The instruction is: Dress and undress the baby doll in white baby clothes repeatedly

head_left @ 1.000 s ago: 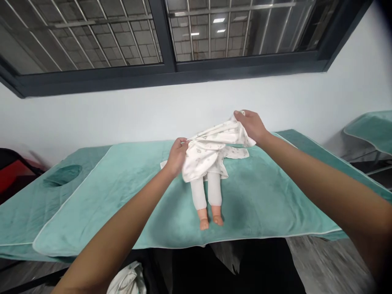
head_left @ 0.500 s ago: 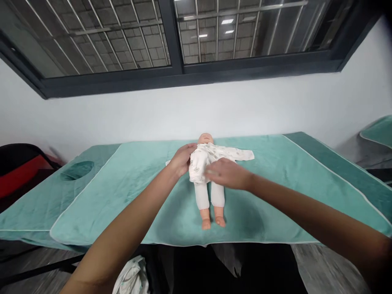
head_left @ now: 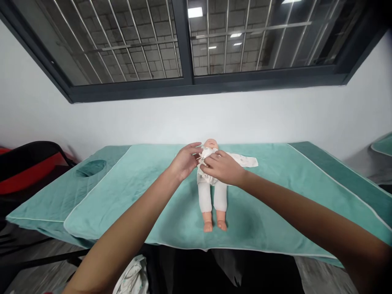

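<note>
A baby doll (head_left: 211, 143) lies on its back, feet toward me, dressed in white trousers (head_left: 204, 196) and a white printed baby shirt (head_left: 245, 159). One sleeve stretches out to the right. My left hand (head_left: 186, 161) is at the shirt's left side, index finger raised, its other fingertips closing on the cloth edge. From the right, my right hand (head_left: 223, 168) comes over the chest with fingers curled and pinched on the shirt front. Thin pale strips, perhaps ties, show between the hands. Much of the chest is hidden by my hands.
The doll rests on a green padded bed (head_left: 147, 183) with a face hole (head_left: 91, 168) at left. Behind are a white wall and a barred window (head_left: 190, 81). A red and black chair (head_left: 33, 167) stands at left; a bundle of printed cloth (head_left: 133, 277) lies below the bed's front edge.
My right hand has moved up from the shirt's lower front to the chest, its fingers now pinched. The left hand stays beside the chest. The view has shifted slightly.
</note>
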`<state>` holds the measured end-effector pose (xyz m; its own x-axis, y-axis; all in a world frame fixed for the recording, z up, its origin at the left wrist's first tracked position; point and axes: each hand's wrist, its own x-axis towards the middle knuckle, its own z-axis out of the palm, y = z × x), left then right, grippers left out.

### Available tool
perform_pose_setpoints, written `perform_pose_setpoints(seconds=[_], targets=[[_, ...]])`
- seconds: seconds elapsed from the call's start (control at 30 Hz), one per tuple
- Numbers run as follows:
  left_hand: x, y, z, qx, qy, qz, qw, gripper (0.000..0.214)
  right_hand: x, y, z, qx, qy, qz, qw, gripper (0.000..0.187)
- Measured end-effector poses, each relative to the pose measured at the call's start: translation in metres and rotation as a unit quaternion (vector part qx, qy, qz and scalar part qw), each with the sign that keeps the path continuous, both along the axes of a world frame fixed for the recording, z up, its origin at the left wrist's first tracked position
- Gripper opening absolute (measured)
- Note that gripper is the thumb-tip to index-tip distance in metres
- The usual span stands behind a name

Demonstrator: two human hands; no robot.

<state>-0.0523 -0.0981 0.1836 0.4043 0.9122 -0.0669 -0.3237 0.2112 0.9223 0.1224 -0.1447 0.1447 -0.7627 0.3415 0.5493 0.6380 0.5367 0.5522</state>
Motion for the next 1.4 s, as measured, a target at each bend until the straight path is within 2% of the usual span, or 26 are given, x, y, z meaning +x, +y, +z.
perform_pose_setpoints(seconds=[0.13,0.27,0.37,0.43,0.47,0.53,0.6,0.7,0.73,0.8,0.9,0.97,1.03,1.1,1.17,1.23,1.3,1.4], targets=[[-0.009,0.0,0.003,0.099,-0.011,-0.032,0.995,0.046,-0.003,0.001,0.025,-0.075,0.104,-0.027,0.991,0.009],[-0.009,0.005,0.001,0.156,0.035,-0.031,0.987,0.034,0.0,0.006,0.061,-0.155,0.25,-0.017,0.956,0.007],[-0.005,0.003,0.003,0.203,0.05,0.059,0.976,0.024,0.006,0.009,0.081,-0.136,0.355,0.013,0.925,0.008],[-0.005,-0.004,0.009,0.265,0.052,0.123,0.955,0.02,0.01,0.008,0.09,-0.102,0.4,0.025,0.911,0.008],[-0.006,-0.008,0.013,0.298,0.053,0.128,0.945,0.021,0.011,0.007,0.094,-0.095,0.414,0.028,0.905,0.008],[-0.007,-0.02,0.022,0.356,0.054,0.078,0.929,0.03,0.011,0.003,0.098,-0.116,0.435,0.028,0.893,0.01],[-0.006,-0.032,0.028,0.403,0.076,0.015,0.912,0.04,0.008,-0.003,0.1,-0.176,0.463,0.025,0.869,0.013],[-0.002,-0.043,0.03,0.448,0.12,0.014,0.886,0.033,0.005,-0.011,0.104,-0.28,0.506,0.036,0.815,0.015],[0.0,-0.045,0.029,0.447,0.115,0.028,0.887,0.026,0.006,-0.013,0.106,-0.312,0.511,0.046,0.8,0.016],[0.0,-0.044,0.029,0.414,0.061,0.059,0.906,0.024,0.012,-0.017,0.112,-0.387,0.485,0.067,0.782,0.018],[-0.005,-0.036,0.032,0.339,-0.039,0.128,0.931,0.027,0.028,-0.02,0.121,-0.522,0.36,0.063,0.771,0.024],[-0.01,-0.032,0.035,0.308,-0.044,0.141,0.94,0.029,0.036,-0.02,0.123,-0.567,0.286,0.041,0.771,0.028],[-0.013,-0.031,0.036,0.298,0.009,0.099,0.95,0.03,0.037,-0.019,0.121,-0.554,0.297,0.034,0.777,0.032],[-0.014,-0.034,0.036,0.312,0.1,0.018,0.945,0.03,0.031,-0.017,0.115,-0.522,0.369,0.059,0.767,0.034],[-0.015,-0.037,0.034,0.32,0.184,-0.069,0.927,0.032,0.024,-0.017,0.109,-0.504,0.443,0.098,0.735,0.035],[-0.014,-0.039,0.032,0.301,0.199,-0.105,0.927,0.03,0.019,-0.019,0.105,-0.503,0.493,0.134,0.697,0.037],[-0.014,-0.04,0.032,0.278,0.13,-0.052,0.95,0.021,0.019,-0.023,0.102,-0.547,0.489,0.157,0.661,0.038],[-0.015,-0.039,0.038,0.275,0.014,0.065,0.959,0.01,0.024,-0.032,0.1,-0.673,0.379,0.151,0.617,0.035]])
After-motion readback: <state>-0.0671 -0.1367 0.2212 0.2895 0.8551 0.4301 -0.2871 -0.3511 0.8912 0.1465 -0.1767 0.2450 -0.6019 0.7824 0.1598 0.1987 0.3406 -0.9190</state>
